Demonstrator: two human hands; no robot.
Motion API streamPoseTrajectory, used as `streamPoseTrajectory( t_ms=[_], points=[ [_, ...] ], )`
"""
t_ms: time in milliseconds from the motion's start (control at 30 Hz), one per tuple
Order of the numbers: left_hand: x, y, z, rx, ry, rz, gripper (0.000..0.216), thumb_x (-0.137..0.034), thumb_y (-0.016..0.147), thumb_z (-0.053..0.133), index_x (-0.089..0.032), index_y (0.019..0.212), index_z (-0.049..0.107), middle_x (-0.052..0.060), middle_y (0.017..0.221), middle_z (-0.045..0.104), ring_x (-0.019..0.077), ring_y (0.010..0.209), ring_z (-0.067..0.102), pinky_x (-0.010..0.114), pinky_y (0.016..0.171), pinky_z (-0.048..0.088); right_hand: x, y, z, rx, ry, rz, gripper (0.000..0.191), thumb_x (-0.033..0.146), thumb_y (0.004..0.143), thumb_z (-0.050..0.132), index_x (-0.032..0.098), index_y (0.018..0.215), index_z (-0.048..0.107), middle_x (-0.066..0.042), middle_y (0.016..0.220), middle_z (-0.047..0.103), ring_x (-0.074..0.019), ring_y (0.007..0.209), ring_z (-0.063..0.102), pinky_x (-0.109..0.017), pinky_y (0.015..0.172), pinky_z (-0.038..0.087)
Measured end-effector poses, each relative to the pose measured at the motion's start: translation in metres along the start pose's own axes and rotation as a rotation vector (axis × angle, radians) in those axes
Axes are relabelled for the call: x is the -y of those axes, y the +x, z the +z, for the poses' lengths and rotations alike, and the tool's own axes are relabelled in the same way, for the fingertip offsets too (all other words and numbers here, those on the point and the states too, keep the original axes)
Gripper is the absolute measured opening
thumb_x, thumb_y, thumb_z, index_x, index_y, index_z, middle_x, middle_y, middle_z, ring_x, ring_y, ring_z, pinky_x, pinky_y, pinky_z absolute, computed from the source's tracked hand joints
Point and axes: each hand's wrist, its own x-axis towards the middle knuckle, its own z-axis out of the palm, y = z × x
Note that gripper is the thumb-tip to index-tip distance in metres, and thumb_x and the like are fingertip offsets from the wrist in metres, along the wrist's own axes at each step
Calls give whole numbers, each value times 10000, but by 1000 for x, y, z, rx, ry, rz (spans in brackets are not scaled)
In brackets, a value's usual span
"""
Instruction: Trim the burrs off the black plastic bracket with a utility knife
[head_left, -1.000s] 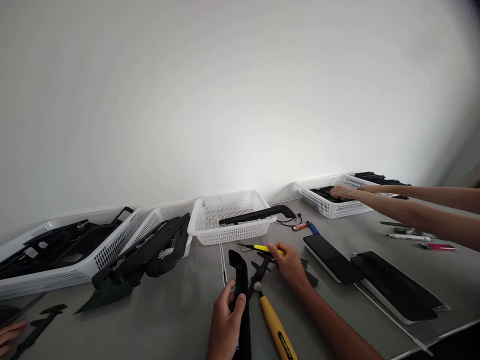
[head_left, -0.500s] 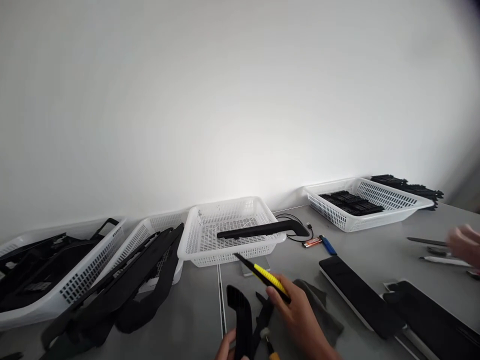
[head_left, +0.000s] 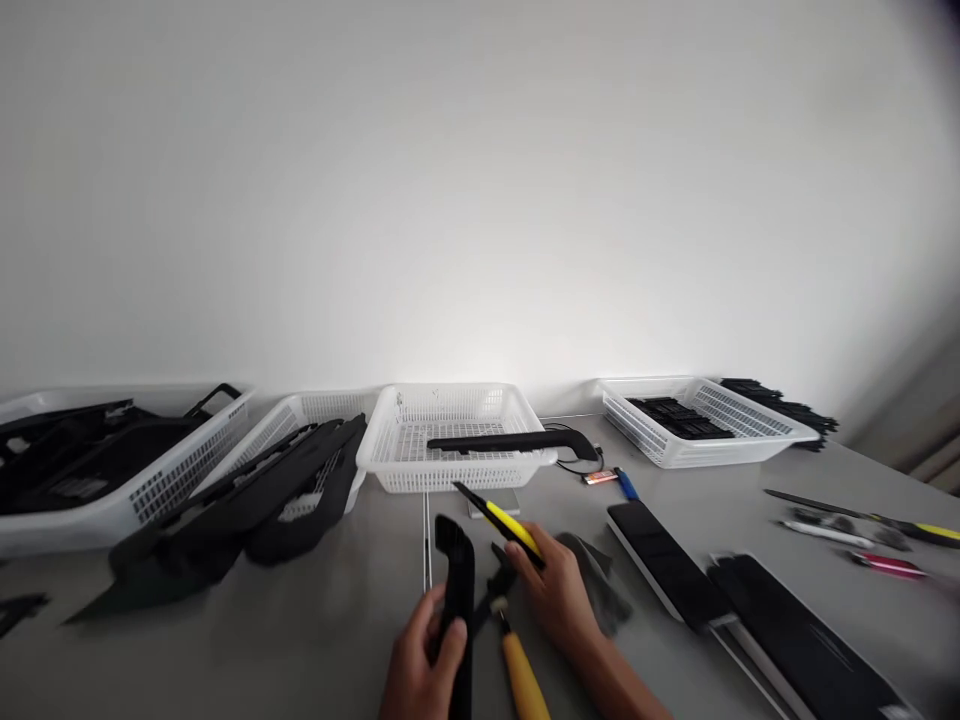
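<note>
My left hand (head_left: pixel 424 650) grips a curved black plastic part (head_left: pixel 460 590), holding it upright with its bent end at the top. My right hand (head_left: pixel 559 590) is closed around a yellow and black utility knife (head_left: pixel 510 525), whose dark blade points up and left, above the part and apart from it. Below that hand lies a tool with a yellow handle (head_left: pixel 523 675). Another dark piece (head_left: pixel 495 585) shows between my hands, partly hidden. A grey cloth (head_left: pixel 600 595) rests beside my right wrist.
A white basket (head_left: pixel 390 475) ahead has a similar black part (head_left: pixel 510 441) across it. Black parts overhang the basket (head_left: pixel 251 440) to its left. Another basket (head_left: pixel 675 455) stands back right. Long black-topped pieces (head_left: pixel 671 570), a file (head_left: pixel 814 503) and a pink tool (head_left: pixel 892 566) lie right.
The view has shifted, bringing more of my left hand and the yellow-handled tool into sight. Another person's hand at the right has left the tools there. Both my hands keep their holds.
</note>
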Motion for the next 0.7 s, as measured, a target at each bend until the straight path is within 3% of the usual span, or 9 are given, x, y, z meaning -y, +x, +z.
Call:
streamPoseTrajectory(
  t_ms=[100,200,300,433,700],
  points=[
    [-24,-10,-1,-57,31,158,742,-665,785,707,-141,1310,696,156,1217,776,356,1158,708,390,956,562,10,-11,-6,-35,-32,-20,419,595,986,538,212,1036,700,-63,895,738,-235,823,671,-285,747,472],
    [-41,-18,-3,-78,91,210,731,-656,849,621,-104,1324,683,154,1103,788,338,1074,721,404,922,559,20,-42,-16,-72,-42,20,483,605,1010,475,176,1083,684,-77,897,726,-230,820,648,-294,746,454],
    [-45,-22,-1,-91,88,247,644,-652,880,560,-119,1195,735,155,1179,766,335,1186,670,394,1018,507,31,-82,-31,-58,-21,22,489,605,1005,487,161,1062,684,-82,920,723,-223,840,637,-295,767,456],
    [-42,-22,3,-69,97,301,555,-649,917,514,-157,997,759,112,1008,785,315,1090,675,378,968,516,38,-118,-47,8,25,12,450,562,1006,506,160,1058,701,-60,908,719,-201,825,630,-274,743,459],
    [-38,-19,2,-77,124,344,541,-671,930,508,-177,874,719,71,844,744,283,953,667,346,870,524,40,-123,-49,59,95,-7,382,506,999,528,171,1054,703,-41,900,706,-193,821,626,-270,757,472]
  ],
)
